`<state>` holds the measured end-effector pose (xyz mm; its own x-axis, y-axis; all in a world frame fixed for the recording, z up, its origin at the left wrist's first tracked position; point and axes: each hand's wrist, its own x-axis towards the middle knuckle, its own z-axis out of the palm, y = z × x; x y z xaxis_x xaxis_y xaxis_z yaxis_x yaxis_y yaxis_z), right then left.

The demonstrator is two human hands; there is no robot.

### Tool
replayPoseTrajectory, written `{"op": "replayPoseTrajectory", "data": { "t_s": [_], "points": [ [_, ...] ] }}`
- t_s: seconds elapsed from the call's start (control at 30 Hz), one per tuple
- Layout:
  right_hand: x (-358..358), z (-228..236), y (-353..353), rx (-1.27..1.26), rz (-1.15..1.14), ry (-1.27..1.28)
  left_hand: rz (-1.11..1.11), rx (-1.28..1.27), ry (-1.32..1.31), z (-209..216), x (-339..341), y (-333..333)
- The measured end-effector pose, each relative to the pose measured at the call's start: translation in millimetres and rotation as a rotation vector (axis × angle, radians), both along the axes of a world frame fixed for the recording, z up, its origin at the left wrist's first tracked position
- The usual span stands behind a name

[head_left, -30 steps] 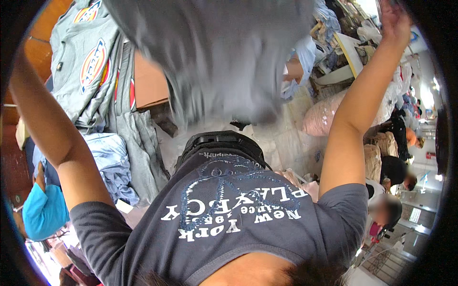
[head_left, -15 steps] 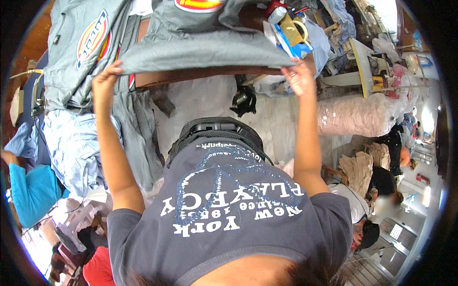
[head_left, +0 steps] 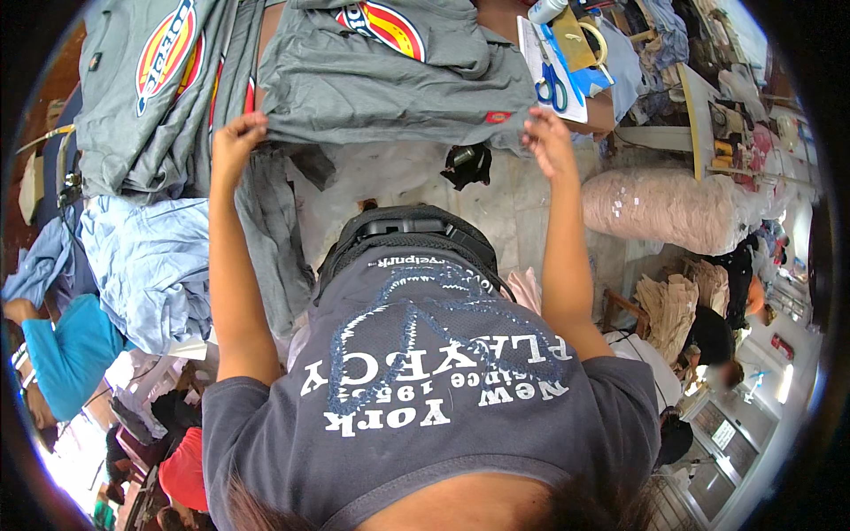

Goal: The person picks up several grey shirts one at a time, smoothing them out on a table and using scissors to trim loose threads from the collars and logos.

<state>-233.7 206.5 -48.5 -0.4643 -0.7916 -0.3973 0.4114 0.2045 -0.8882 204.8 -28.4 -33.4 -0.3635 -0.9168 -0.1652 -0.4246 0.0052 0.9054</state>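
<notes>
A grey T-shirt (head_left: 381,106) with a red and yellow oval print lies across the table, its hem at the near edge and a small red tag by the right corner. My left hand (head_left: 237,146) pinches the hem's left corner, fingers closed. At the right corner, my right hand (head_left: 551,146) has its fingers curled together at the cloth's edge; the grip itself is small in view. Left of this shirt lies a stack of grey T-shirts (head_left: 115,133) with the same oval print.
Blue-handled scissors (head_left: 551,88) lie on white paper, beside a roll of tape (head_left: 595,49). Light blue cloth (head_left: 146,265) is heaped at the left. A plastic-wrapped bundle (head_left: 655,208) lies at the right. A co-worker in a blue sleeve (head_left: 71,358) is at the left.
The T-shirt's hem, held up and blurred before, has come down flatter onto the table. My left hand has shifted right, and the scissors and red tag now show.
</notes>
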Motion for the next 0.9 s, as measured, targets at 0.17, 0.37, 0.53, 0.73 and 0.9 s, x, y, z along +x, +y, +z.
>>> {"op": "replayPoseTrajectory", "data": {
  "t_s": [0.17,0.37,0.53,0.73,0.9],
  "points": [
    [-67,70,-123,-0.478,0.059,0.049,0.017,-0.501,0.040,65,-22,-123],
    [-192,147,-137,-0.869,-0.174,-0.198,0.112,-0.687,0.577,187,-32,-145],
    [-74,94,-95,-0.048,0.015,0.556,0.035,-0.251,0.210,97,0,-92],
    [-13,1,-47,0.314,0.103,1.626,-0.182,-0.597,-0.365,-7,-9,-22],
    [68,4,-50,0.092,0.314,1.905,-0.265,-0.805,-0.446,7,-64,30]
  ]
}}
